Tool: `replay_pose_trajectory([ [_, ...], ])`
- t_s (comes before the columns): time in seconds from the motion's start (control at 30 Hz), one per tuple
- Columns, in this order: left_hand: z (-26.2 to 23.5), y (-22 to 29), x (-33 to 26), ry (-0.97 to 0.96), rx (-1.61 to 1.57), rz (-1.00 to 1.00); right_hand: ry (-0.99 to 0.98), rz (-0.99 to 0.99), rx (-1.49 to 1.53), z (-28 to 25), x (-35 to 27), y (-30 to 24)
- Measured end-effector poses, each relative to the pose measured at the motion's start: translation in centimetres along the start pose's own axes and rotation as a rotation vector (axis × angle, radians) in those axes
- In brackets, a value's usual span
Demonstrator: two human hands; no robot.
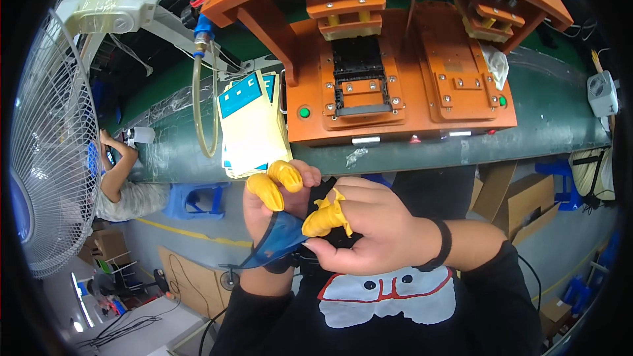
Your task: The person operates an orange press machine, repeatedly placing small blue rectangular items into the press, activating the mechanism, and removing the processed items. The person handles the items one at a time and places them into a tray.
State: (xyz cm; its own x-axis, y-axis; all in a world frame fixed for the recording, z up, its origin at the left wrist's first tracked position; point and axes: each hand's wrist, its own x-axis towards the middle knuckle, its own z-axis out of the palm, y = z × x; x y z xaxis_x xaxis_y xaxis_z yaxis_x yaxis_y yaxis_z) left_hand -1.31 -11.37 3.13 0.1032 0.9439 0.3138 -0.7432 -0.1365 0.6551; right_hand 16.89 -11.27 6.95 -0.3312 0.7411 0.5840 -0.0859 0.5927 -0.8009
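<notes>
My left hand [271, 206] and my right hand [379, 227] are close together in front of my chest, with yellow finger cots on some fingers. Between them hangs a translucent blue piece of film [275, 242], pointed at its lower left end. The thumb and a covered finger of my right hand pinch its right edge. My left fingers curl behind its upper edge, gripping it. Something dark shows between the hands, too hidden to name. Beyond them, a black plastic frame-like part [359, 76] sits in the left fixture of an orange press machine [402, 128].
Stacked yellow and teal sheets [254, 135] lie left of the machine on the green bench [541, 128]. A clear hose [212, 112] hangs above them. A large fan [53, 138] stands at left, near another person's arm [120, 165]. Cardboard boxes [527, 204] are at right.
</notes>
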Motion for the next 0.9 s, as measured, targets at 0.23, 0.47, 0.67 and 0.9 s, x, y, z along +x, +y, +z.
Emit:
replay_pose_trajectory([
  [0.23,-0.7,-0.2,-0.8,0.097,0.000,-0.042,0.145,-0.053,-0.094,1.1,-0.4,0.2],
  [0.47,-0.3,0.3,-1.2,0.267,0.042,-0.098,0.165,0.008,-0.006,0.9,-0.2,0.7],
  [0.67,-0.8,0.3,-1.2,0.212,0.145,-0.068,0.166,0.081,0.082,1.0,-0.1,0.5],
  [0.9,0.9,0.3,-1.0,0.267,0.319,-0.033,0.162,0.112,0.078,0.8,-0.3,0.8],
])
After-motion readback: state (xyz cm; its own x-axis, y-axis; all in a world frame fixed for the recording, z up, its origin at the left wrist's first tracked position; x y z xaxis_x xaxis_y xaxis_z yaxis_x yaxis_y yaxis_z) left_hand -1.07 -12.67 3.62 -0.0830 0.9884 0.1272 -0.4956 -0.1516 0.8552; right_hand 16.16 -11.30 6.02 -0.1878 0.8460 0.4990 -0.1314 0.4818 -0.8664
